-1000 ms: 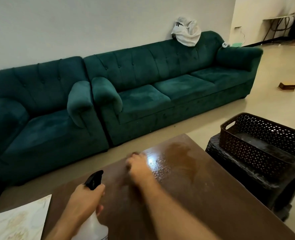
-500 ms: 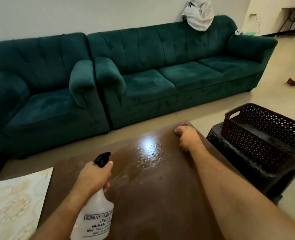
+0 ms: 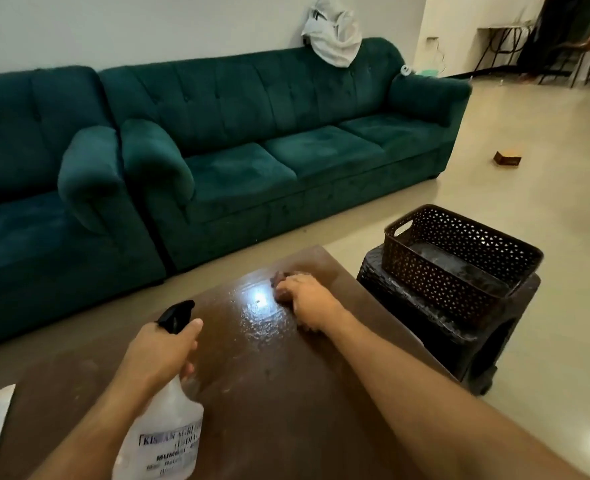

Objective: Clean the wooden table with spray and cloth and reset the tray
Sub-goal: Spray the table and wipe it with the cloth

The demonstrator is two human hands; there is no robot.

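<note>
Wet table (image 3: 273, 386), brownish cloth (image 3: 281, 278), upright spray bottle (image 3: 163, 431)

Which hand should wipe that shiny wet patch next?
The right hand, probably: it already presses the cloth on the wooden table beside the wet patch, while the left hand holds the spray bottle.

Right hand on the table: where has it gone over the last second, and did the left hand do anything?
The right hand, pressing the cloth, swept from the table's middle right to its far corner, then slightly back. The left hand kept gripping the spray bottle. The basket stayed put.
</note>
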